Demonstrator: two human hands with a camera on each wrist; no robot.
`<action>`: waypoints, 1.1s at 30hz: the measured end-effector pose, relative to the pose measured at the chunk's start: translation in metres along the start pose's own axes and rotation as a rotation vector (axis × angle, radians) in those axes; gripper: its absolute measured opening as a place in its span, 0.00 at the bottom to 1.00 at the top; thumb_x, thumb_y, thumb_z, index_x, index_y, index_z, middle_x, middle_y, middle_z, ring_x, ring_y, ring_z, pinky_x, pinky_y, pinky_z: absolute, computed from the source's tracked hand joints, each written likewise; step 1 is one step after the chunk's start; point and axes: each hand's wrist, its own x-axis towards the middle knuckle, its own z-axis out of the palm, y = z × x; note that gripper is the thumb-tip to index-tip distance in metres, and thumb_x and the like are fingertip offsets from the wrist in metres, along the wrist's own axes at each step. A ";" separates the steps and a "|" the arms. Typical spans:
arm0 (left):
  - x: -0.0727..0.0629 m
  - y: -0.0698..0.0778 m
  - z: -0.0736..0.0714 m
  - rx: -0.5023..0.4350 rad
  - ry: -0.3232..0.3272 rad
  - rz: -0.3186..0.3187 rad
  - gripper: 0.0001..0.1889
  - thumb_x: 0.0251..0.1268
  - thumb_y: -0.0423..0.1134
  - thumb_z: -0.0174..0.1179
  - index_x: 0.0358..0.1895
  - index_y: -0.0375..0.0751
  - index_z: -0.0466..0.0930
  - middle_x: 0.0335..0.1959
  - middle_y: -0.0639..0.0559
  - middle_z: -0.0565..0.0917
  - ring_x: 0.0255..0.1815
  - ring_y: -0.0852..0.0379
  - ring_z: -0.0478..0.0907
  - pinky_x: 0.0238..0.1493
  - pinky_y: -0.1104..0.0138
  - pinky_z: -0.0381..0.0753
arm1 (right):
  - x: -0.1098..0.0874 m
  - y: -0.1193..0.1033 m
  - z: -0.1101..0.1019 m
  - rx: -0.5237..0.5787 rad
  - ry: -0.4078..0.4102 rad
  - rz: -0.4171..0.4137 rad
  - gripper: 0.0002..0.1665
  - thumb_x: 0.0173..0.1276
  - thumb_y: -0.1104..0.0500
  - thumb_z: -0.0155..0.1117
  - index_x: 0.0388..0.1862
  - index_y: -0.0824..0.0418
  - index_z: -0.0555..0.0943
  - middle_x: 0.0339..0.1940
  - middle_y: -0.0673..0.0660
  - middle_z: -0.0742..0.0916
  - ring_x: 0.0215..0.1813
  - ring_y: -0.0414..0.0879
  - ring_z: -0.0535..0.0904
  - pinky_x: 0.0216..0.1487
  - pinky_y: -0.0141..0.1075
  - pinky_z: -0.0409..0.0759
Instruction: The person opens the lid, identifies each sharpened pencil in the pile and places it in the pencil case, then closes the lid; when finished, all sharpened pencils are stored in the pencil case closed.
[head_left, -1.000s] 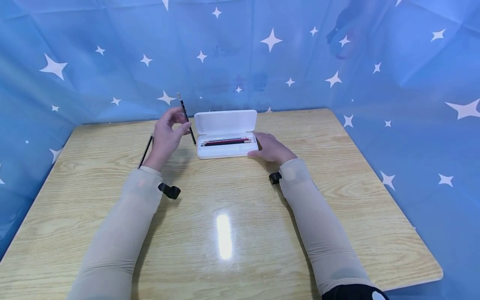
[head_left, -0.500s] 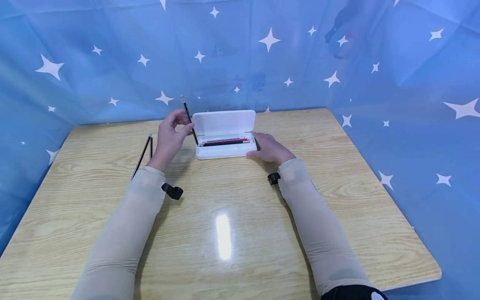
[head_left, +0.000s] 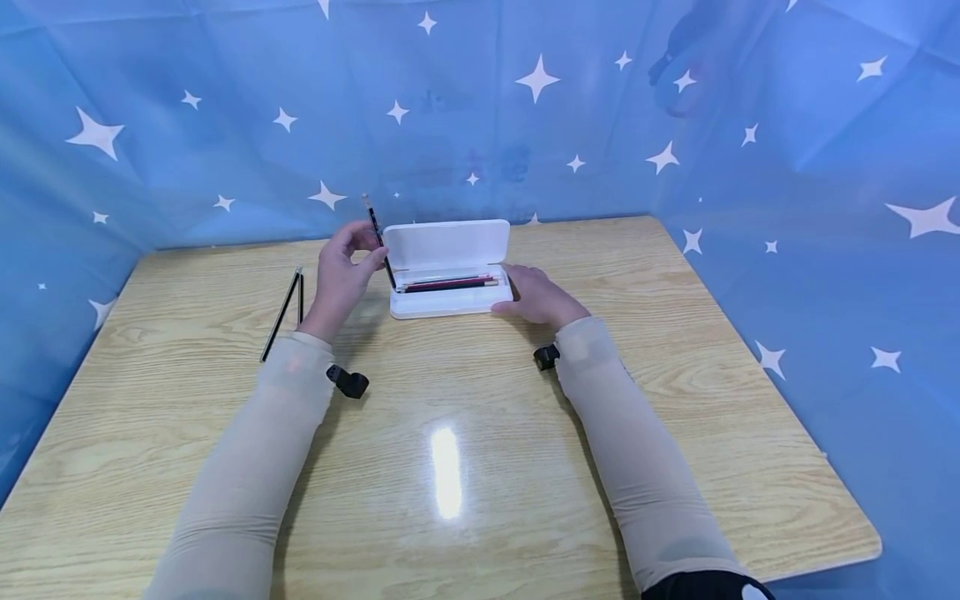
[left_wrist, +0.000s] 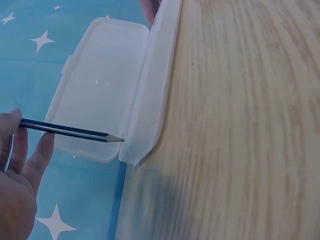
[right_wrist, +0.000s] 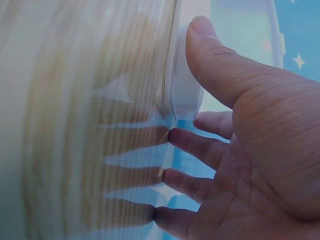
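My left hand (head_left: 339,283) pinches a black pencil (left_wrist: 75,131) between thumb and fingers. The pencil leans steeply, its sharpened tip right at the left end of a white pencil case (head_left: 442,309), eraser end up. The case lies with its lid (head_left: 447,245) raised at the back. Inside it are several pencils (head_left: 450,286), dark and red, lying lengthwise. My right hand (head_left: 542,298) holds the right end of the case, the thumb (right_wrist: 205,47) on its front side and the other fingers around the end, their tips down at the table in the right wrist view.
Two dark pencils (head_left: 281,317) lie on the wooden table (head_left: 450,392) left of my left hand, meeting at their far ends. A blue curtain with white stars (head_left: 480,108) hangs right behind the table's back edge and along both sides.
My left hand has moved slightly right, bringing the pencil's lower tip to the left end of the case. More of the two loose pencils shows now. The right hand stays at the case.
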 end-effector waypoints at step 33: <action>0.003 -0.006 0.017 0.258 -0.089 0.007 0.16 0.70 0.32 0.64 0.59 0.35 0.80 0.46 0.42 0.83 0.50 0.50 0.79 0.44 0.68 0.75 | -0.001 -0.001 -0.001 -0.005 -0.020 0.024 0.50 0.72 0.44 0.67 0.84 0.54 0.52 0.80 0.59 0.64 0.79 0.57 0.56 0.76 0.53 0.59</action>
